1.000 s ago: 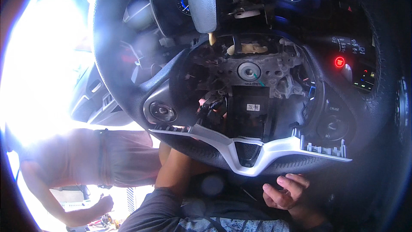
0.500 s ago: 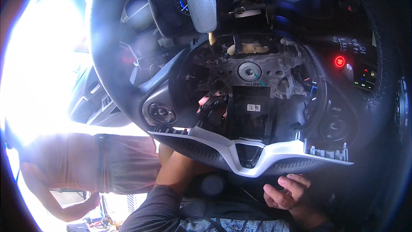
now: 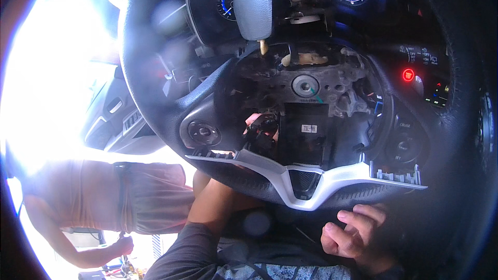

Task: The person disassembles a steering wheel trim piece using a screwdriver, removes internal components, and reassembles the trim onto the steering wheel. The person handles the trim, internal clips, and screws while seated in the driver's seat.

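A steering wheel [image 3: 150, 62] with its centre pad off fills the view, its metal hub and centre bolt [image 3: 306, 86] bare. My left forearm passes under the lower rim. Through the gap left of the hub, the fingers of my left hand [image 3: 252, 120] show partly, closed around a black part [image 3: 267, 124] behind the wheel; its kind is not clear. My right hand [image 3: 354, 232] hangs below the rim at the right, fingers loosely bent and apart, with nothing in it. Above it, a silver trim piece [image 3: 306, 202] sits across the lower spoke.
Above the hub, a dark padded piece [image 3: 254, 5] partly covers the lit instrument cluster [image 3: 225, 4]. A red-lit round button [image 3: 408, 75] glows on the dash at the right. At the left, a door panel [image 3: 116, 106] stands in bright light, and another person [image 3: 98, 197] is outside.
The view has shifted slightly. My right hand has risen a little and moved right, its fingers spreading somewhat. My left hand remains behind the wheel.
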Available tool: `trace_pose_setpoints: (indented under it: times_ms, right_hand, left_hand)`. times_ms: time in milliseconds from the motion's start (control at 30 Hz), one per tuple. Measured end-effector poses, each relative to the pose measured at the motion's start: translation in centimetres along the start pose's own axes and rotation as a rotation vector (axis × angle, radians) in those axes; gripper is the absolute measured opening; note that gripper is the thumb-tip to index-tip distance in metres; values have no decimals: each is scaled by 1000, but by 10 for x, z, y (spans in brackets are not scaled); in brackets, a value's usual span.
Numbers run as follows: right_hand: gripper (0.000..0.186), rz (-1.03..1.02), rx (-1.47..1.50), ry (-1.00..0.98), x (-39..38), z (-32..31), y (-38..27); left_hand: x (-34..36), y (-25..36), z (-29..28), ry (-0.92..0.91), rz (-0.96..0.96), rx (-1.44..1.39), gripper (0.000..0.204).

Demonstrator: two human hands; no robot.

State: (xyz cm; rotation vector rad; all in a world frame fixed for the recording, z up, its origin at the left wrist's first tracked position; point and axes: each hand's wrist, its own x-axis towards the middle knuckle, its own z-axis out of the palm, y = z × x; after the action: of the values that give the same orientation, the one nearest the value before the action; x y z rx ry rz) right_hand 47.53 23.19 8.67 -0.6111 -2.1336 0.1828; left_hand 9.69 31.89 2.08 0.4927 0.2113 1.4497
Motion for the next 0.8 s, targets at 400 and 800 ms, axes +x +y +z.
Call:
trace_pose_setpoints:
  times_ms: [400, 800]
  right_hand:
    - [23, 9, -137, 50, 12, 14, -8]
    - [39, -82, -196, -110, 70, 7, -28]
  left_hand:
    - [-4, 10, 2, 16, 17, 10, 59]
    - [-3, 16, 3, 5, 31, 19, 58]
